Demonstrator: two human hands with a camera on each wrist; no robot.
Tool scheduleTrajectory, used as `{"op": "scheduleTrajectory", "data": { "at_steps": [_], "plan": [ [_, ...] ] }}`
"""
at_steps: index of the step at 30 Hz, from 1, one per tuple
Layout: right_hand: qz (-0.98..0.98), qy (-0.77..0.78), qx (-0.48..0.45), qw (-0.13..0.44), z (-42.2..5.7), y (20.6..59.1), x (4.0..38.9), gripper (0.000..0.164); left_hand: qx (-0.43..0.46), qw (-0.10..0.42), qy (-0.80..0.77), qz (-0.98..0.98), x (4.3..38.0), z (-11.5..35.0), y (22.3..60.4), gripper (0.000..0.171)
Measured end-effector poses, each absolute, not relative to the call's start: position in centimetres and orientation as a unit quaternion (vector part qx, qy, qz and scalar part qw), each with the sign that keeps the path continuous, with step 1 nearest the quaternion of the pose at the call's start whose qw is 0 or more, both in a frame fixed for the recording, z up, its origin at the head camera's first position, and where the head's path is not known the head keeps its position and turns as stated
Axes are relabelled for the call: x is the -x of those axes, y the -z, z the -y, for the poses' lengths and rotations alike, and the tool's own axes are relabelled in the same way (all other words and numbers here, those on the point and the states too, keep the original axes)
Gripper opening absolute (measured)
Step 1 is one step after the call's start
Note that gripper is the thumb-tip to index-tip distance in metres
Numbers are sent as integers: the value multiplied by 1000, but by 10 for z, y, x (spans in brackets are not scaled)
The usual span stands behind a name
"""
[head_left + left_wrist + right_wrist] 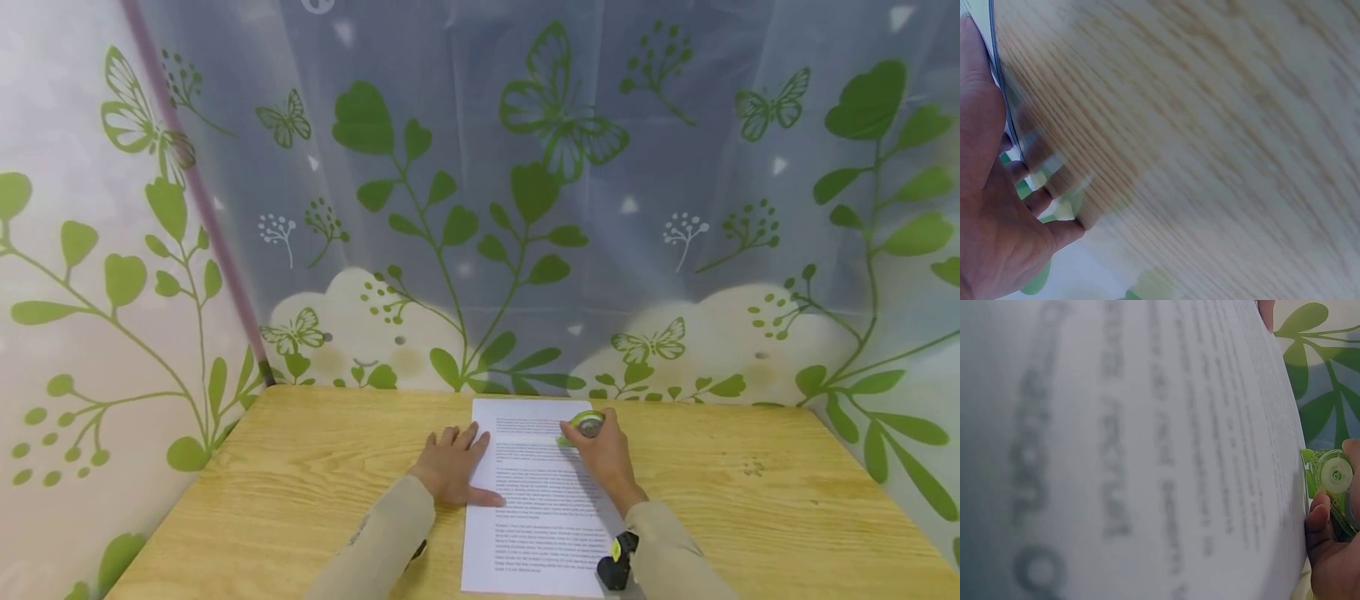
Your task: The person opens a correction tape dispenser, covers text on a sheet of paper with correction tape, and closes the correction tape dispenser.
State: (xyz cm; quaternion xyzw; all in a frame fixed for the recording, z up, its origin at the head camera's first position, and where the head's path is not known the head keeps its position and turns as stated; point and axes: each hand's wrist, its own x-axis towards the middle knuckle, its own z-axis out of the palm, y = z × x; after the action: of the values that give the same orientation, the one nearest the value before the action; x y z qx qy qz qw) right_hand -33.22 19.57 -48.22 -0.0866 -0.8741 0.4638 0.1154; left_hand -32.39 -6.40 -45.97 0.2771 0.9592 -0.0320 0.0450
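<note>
Head cam: your L hand (452,469) lies w/ fingers spread at the printed sheet (528,579)'s L edge on the wood counter (322,450); your R hand (609,454) pinches the green tape dispenser (590,425) on its upper R part. L wrist cam: fingers apart, thumb by the sheet. R wrist cam: tape dispenser's in your grip, against the sheet.

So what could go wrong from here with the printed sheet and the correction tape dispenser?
The correction tape dispenser in the right hand is right by lines of text, so a slip might cover words meant to stay readable.

The left hand rests at only the left side of the printed sheet, its thumb on the paper, so the page could shift or pucker if the dispenser drags.
</note>
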Motion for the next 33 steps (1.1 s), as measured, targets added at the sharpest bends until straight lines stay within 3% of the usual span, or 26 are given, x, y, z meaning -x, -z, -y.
{"op": "scheduleTrajectory", "data": {
  "at_steps": [33],
  "plan": [
    [874,-471,83,90,-215,476,329,67,-279,48,17,-959,323,64,458,107]
  ]
}}
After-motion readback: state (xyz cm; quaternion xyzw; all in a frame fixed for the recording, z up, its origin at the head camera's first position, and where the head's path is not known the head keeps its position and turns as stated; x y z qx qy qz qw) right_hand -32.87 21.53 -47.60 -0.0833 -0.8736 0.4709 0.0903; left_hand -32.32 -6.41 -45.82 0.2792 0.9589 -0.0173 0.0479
